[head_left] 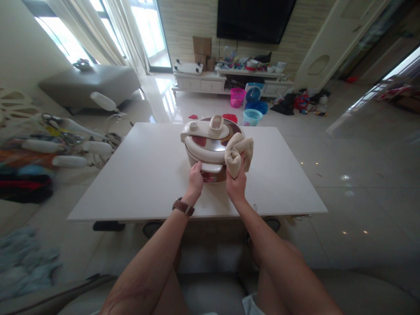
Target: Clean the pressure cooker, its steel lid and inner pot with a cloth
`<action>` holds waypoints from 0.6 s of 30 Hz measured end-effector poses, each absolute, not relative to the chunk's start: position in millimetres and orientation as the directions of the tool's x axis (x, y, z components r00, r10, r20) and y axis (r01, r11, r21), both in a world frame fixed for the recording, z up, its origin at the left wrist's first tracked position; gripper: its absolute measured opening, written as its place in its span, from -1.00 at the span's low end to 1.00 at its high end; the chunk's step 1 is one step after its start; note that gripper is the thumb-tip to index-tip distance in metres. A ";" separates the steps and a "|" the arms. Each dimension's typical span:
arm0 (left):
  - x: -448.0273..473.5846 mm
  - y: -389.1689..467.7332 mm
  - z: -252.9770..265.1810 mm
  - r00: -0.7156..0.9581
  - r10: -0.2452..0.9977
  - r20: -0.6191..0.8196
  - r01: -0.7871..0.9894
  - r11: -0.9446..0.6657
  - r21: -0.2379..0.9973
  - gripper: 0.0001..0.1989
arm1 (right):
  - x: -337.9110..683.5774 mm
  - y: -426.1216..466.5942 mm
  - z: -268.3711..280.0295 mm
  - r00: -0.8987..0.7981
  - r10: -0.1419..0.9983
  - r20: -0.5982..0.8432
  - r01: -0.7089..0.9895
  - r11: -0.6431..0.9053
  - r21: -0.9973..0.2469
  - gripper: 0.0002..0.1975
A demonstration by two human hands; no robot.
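A cream and brown pressure cooker (210, 153) stands on the white table (144, 175), its lid closed, with a shiny top and a long cream lid handle (205, 130). My left hand (196, 179), below a brown watch strap, grips the left end of the short front handle (211, 168); its fingers are partly hidden beneath. In my right hand (236, 181) is a folded beige towel (239, 153), held against the right side of the cooker. The towel covers part of the lid rim there.
Beyond the table stand a pink basket (237, 97), a blue basket (252, 117) and a low white cabinet (206, 83) with clutter on top. A many-armed white lamp (70, 162) lies at the left. Bags (302, 103) rest on the floor at right.
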State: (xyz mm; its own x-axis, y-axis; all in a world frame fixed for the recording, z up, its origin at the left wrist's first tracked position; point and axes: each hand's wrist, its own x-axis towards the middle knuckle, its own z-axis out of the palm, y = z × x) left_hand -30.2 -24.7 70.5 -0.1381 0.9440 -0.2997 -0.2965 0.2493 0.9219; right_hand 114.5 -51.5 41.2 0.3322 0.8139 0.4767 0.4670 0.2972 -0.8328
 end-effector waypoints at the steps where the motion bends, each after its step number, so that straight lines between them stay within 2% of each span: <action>1: -30.2 -24.6 70.0 -0.141 0.945 -0.296 -0.300 0.244 0.922 -0.72 | 114.5 -51.2 40.5 0.334 0.810 0.483 0.467 0.303 -0.831 -0.18; 18: -29.1 -25.7 73.0 -0.149 0.947 -0.284 -0.301 0.230 0.925 -0.72 | 118.1 -44.9 29.3 0.281 0.763 0.582 0.567 0.357 -0.742 -0.19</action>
